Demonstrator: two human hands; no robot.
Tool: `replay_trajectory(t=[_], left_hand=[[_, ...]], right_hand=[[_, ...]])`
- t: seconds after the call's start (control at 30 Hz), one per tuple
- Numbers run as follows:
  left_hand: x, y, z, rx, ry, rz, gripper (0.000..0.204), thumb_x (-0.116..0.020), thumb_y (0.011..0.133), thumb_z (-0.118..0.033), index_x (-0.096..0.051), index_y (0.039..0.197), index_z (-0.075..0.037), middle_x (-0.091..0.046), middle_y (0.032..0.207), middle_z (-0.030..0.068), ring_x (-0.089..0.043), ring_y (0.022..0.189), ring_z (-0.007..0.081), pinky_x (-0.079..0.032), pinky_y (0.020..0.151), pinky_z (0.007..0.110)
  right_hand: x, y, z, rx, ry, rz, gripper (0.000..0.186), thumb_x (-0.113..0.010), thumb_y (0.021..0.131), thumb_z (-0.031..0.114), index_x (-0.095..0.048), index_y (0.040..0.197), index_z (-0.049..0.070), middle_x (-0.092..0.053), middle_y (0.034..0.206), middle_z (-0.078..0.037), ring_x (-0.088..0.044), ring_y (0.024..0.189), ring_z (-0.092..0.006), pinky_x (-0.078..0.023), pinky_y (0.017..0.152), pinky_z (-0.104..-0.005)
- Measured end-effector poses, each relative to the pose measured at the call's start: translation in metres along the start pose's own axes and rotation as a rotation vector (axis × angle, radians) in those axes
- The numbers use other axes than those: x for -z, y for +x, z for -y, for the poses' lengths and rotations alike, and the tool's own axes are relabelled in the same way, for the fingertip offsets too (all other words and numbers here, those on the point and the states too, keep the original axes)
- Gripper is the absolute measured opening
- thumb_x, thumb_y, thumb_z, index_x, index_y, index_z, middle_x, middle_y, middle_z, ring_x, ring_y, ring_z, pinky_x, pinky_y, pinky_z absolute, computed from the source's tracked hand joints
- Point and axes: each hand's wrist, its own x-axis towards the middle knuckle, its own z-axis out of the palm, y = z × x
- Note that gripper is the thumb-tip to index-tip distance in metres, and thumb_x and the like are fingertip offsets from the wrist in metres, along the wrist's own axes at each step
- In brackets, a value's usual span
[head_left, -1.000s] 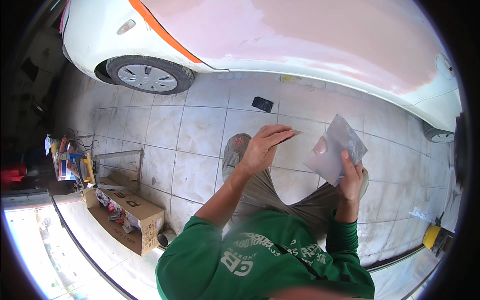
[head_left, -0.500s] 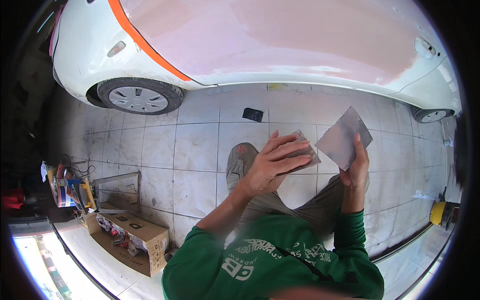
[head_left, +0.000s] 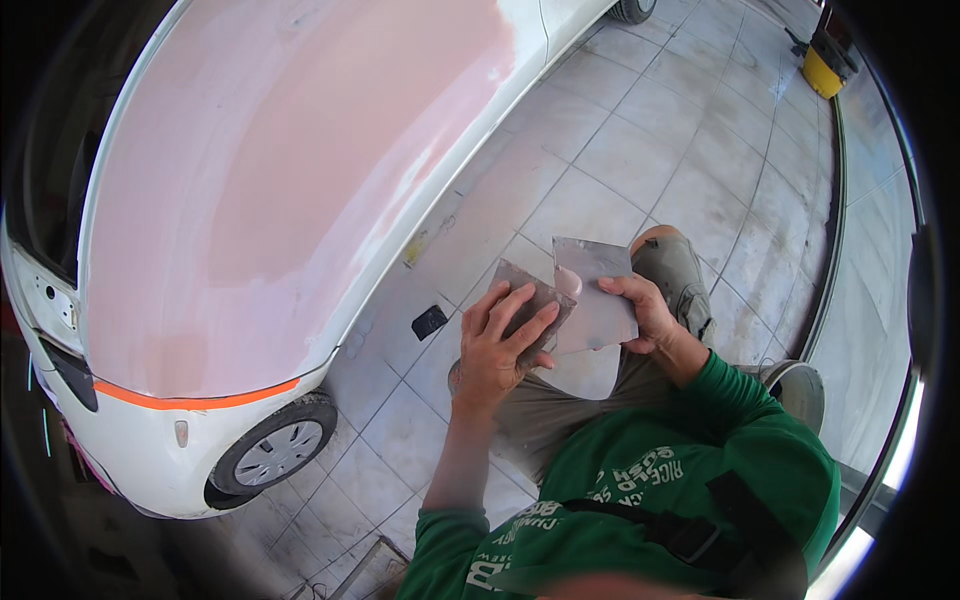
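My left hand (head_left: pixel 498 338) is closed on a dark grey, flat putty spreader (head_left: pixel 543 290), its fingers lying across the upper face. In my right hand (head_left: pixel 648 308) is a larger thin grey plate (head_left: pixel 600 258), gripped at its right side with the thumb on top. A dab of pale pink putty (head_left: pixel 568 281) sits at the plate's left edge, where the spreader's edge meets or overlaps it. To the left stands a white car whose door (head_left: pixel 290 180) carries broad pink filler patches.
Orange tape (head_left: pixel 200 402) borders the door near the front wheel (head_left: pixel 275 455). A black phone-like object (head_left: pixel 429 322) lies on the tiled floor (head_left: pixel 650 130). A round container (head_left: pixel 800 392) stands behind my right side, and a yellow bucket (head_left: pixel 824 70) at the far right.
My view has swung right, so the car now stands at the left. Both hands have come together, bringing the spreader to the plate. The pink putty now shows.
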Motion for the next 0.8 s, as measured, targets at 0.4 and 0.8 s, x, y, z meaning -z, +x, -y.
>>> replay_trajectory(t=[0.4,0.8], left_hand=[[-0.045,0.087,-0.006,0.227,-0.003,-0.229,0.048,-0.069,0.083,0.005,-0.075,0.126,-0.015,-0.068,0.134,0.0057,-0.060,0.126,0.0328,-0.043,0.108,0.044],[-0.136,0.130,0.032,0.457,-1.932,-0.773,0.064,-0.048,0.107,-0.053,-0.037,0.156,-0.013,-0.053,0.150,0.0134,-0.061,0.126,0.0363,-0.060,0.087,0.054]], right_hand=[[-0.016,0.060,0.108,0.669,-1.272,0.323,0.046,-0.050,0.111,0.036,-0.060,0.121,-0.008,-0.067,0.104,-0.018,-0.063,0.095,-0.0196,-0.052,0.082,-0.0371],[-0.054,0.189,0.427,1.124,-0.438,0.363,0.052,-0.058,0.106,0.039,-0.054,0.139,-0.002,-0.068,0.122,-0.013,-0.069,0.107,-0.0227,-0.060,0.078,-0.0320]])
